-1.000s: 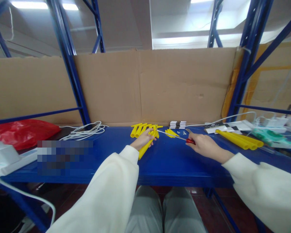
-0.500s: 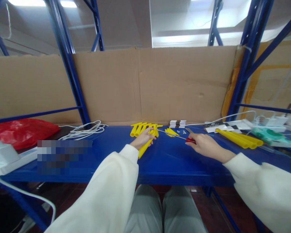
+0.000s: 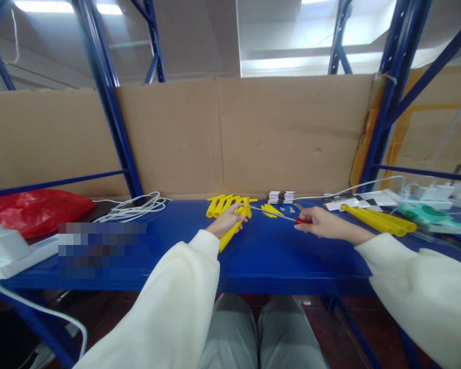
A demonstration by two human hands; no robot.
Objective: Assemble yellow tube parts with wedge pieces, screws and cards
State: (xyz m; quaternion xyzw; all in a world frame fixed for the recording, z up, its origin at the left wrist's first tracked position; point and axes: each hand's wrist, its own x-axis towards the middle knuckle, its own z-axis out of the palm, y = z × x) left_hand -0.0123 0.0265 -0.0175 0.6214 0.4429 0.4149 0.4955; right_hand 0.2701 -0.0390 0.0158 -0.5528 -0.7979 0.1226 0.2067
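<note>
My left hand point(image 3: 228, 219) is closed around a yellow plastic handle-like piece point(image 3: 229, 238), which slants with its round end toward me. In my right hand point(image 3: 319, 222) is a screwdriver point(image 3: 302, 221) with a red handle and a long metal shaft. The shaft reaches left to the upper end of the yellow piece; its tip is too small to make out. Several similar yellow pieces point(image 3: 212, 206) lie in a row just behind my left hand. Between the hands, farther back, are small flat yellow parts point(image 3: 272, 210) and tiny metal bits point(image 3: 292, 209).
A stack of white-and-dark blades or strips point(image 3: 280, 197) stands against the cardboard wall point(image 3: 292, 133). More yellow pieces point(image 3: 380, 220) and a green-and-white item point(image 3: 430, 218) lie right. Left are white cables point(image 3: 138, 207), a red plastic bag point(image 3: 42, 210) and a power strip point(image 3: 26, 256).
My right hand has turned slightly on the screwdriver's handle, its fingers a little differently placed. My left hand and the yellow piece stay where they were.
</note>
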